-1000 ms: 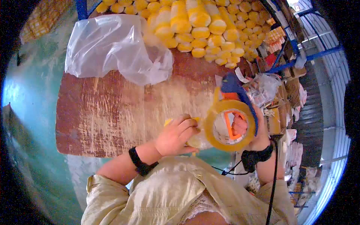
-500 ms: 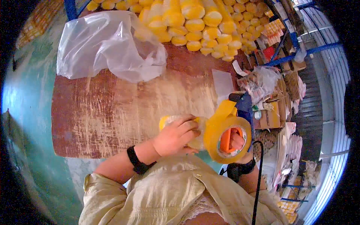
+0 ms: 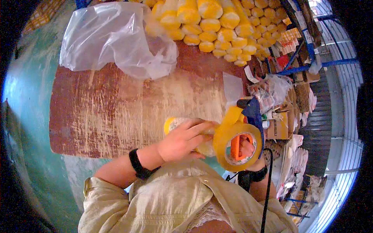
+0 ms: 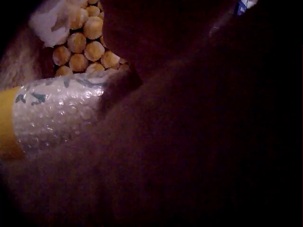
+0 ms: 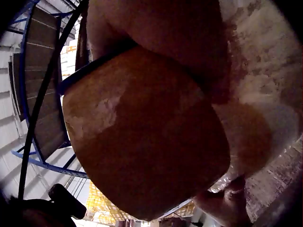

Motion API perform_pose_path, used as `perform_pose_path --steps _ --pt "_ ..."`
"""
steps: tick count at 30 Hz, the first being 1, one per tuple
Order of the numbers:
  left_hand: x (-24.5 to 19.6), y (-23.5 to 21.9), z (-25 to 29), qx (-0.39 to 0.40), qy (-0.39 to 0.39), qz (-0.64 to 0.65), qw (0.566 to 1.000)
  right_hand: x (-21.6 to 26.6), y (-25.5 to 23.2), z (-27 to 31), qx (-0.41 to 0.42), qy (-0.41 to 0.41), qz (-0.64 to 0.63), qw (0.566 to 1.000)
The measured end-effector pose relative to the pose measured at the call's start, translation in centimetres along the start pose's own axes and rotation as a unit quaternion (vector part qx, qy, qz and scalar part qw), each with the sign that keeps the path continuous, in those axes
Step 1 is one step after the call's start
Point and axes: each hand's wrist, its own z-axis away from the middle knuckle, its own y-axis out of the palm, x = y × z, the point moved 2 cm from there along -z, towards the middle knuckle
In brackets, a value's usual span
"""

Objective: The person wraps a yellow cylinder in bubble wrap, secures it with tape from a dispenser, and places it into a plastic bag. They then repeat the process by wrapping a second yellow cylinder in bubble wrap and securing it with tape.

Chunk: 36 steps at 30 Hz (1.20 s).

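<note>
My left hand (image 3: 182,140) curls round a bubble-wrapped roll (image 3: 189,128) with a yellow end, holding it just above the near edge of the counter (image 3: 116,112), while my right hand (image 3: 245,148) grips the tape dispenser (image 3: 240,140) pressed against the roll's right end. I judge the taping of the wrap to be under way, though the wrist views are too dark to show where the tape meets it. Next the dispenser should run around the roll with steady tension; the clear bag (image 3: 112,39) and yellow pile (image 3: 217,27) lie beyond it.
</note>
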Motion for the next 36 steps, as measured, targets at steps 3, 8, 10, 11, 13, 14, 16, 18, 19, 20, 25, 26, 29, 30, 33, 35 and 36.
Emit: perform_pose_path --steps 3,8,10,11,13,14,16,18,19,20,25,26,29,30,33,35,36 --pt "-0.1 -0.4 -0.3 -0.002 -0.001 -0.016 1.000 3.1 -7.1 0.6 0.023 -0.097 0.318 0.943" --pt "-0.8 -0.7 -1.0 -0.037 -0.029 -0.060 0.997 1.8 -4.9 0.4 0.038 -0.106 0.236 0.965" --pt "-1.3 -0.8 -1.2 -0.004 -0.048 -0.081 0.996 1.3 -4.4 0.3 0.058 -0.096 0.203 0.973" --pt "-1.6 -0.8 -1.2 0.011 -0.060 -0.091 0.994 1.2 -4.4 0.2 0.085 -0.081 0.184 0.976" --pt "-1.7 -0.5 -0.9 0.016 -0.050 -0.123 0.991 1.4 -5.1 -0.9 0.191 -0.018 0.125 0.973" --pt "-1.7 -0.5 -0.8 0.018 -0.046 -0.140 0.989 1.5 -5.4 -1.6 0.261 0.016 0.107 0.959" --pt "-2.1 -1.2 -0.8 -0.010 -0.052 -0.125 0.991 1.1 -4.4 -2.6 0.354 0.058 0.097 0.928" --pt "-2.4 -1.5 -0.8 -0.044 -0.082 -0.105 0.990 -0.1 -2.2 -2.5 0.343 0.026 0.140 0.929" --pt "-2.5 -1.4 -0.9 -0.064 -0.107 -0.091 0.988 -0.5 -1.4 -0.9 0.153 -0.036 0.210 0.965" --pt "-2.6 -1.3 -0.8 -0.085 -0.133 -0.077 0.985 -0.6 -1.2 0.1 -0.044 -0.097 0.272 0.956" --pt "-2.7 -1.8 -0.9 -0.033 -0.099 -0.160 0.982 -1.2 0.2 -1.0 0.170 0.066 0.070 0.981" --pt "-2.7 -1.8 -0.9 -0.018 -0.089 -0.178 0.980 -1.2 0.3 -0.8 0.221 0.094 0.028 0.970" --pt "-2.5 -1.6 -0.5 -0.009 -0.092 -0.166 0.982 -1.7 0.5 -0.1 0.207 0.090 0.004 0.974" --pt "-2.3 -1.5 -0.3 -0.009 -0.121 -0.133 0.984 -1.8 0.6 0.0 0.166 0.066 0.034 0.983" --pt "-1.8 -1.2 -0.2 -0.015 -0.218 -0.026 0.975 -0.9 -0.8 -0.2 0.139 0.020 0.145 0.979" --pt "-1.7 -1.3 -0.8 -0.024 -0.300 0.059 0.952 1.2 -5.4 -1.2 0.267 0.071 0.120 0.954" --pt "-1.6 -1.3 -0.9 -0.011 -0.313 0.113 0.943 1.3 -5.0 -1.4 0.303 0.083 0.122 0.942"
